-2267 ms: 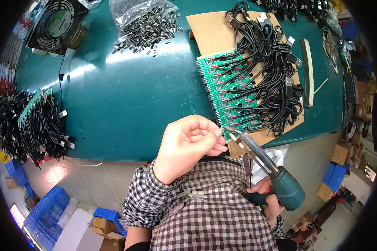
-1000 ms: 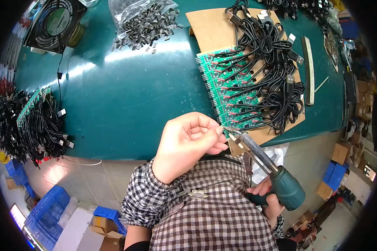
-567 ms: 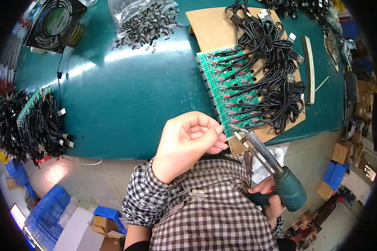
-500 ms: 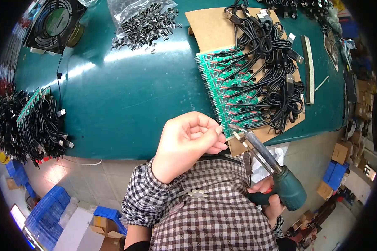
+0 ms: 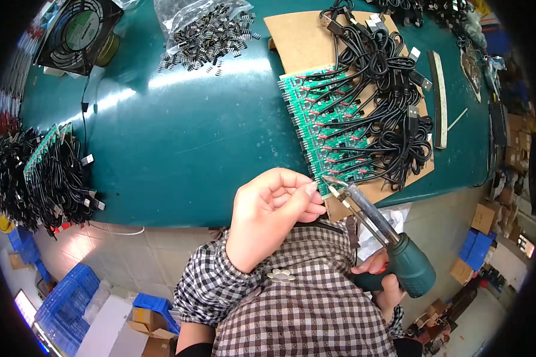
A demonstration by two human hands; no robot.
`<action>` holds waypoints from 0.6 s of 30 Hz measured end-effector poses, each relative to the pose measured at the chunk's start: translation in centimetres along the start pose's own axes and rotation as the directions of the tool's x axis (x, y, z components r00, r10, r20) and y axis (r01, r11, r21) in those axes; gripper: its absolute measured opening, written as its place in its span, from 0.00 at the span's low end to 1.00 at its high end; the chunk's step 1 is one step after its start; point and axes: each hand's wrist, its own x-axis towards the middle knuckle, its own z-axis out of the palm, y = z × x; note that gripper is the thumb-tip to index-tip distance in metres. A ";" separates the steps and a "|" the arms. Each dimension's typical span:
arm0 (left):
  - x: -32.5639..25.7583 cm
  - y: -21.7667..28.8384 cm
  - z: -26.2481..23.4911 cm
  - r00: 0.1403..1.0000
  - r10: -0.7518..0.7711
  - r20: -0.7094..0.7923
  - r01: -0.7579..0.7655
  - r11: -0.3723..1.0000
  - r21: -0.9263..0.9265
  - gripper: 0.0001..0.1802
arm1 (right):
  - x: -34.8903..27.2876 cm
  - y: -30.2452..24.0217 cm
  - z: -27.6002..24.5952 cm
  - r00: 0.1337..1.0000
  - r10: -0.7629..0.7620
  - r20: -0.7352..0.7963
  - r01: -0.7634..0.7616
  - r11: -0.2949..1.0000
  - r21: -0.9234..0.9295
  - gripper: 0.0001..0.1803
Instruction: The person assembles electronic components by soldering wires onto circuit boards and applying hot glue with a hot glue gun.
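Note:
My left hand is at the lower left corner of a green circuit board panel, thumb and forefinger pinched. Whatever they hold, if anything, is too small to make out. My right hand grips a soldering gun with a dark green body. Its metal tip, pointing up and left, is at the board's near end, close to my left fingertips. Red and black leads join the board to coiled black USB cables on its right. Under the board lies a brown cardboard sheet.
Small black pin connectors spill from a clear bag at the far side. A fan stands far left; more boards with bundled cables lie at the left edge. A narrow bar lies right of the cardboard.
My left hand has dropped slightly toward me, its fingers still pinched by the board. The soldering gun's tip has shifted slightly left; board and cables have stayed in place.

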 end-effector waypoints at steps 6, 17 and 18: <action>0.1 -0.3 0.2 0.999 0.047 -0.015 -0.047 0.998 0.031 0.07 | 0.1 0.1 0.1 1.000 -0.007 0.015 0.007 1.000 0.018 0.20; 0.1 0.0 0.2 0.999 0.040 -0.007 -0.039 0.999 0.032 0.07 | 0.5 0.2 0.9 0.993 -0.049 -0.109 0.042 0.997 -0.061 0.26; 0.1 0.0 0.2 0.999 0.040 -0.007 -0.039 0.999 0.032 0.07 | 0.5 0.1 1.0 0.993 -0.049 -0.109 0.042 0.997 -0.061 0.26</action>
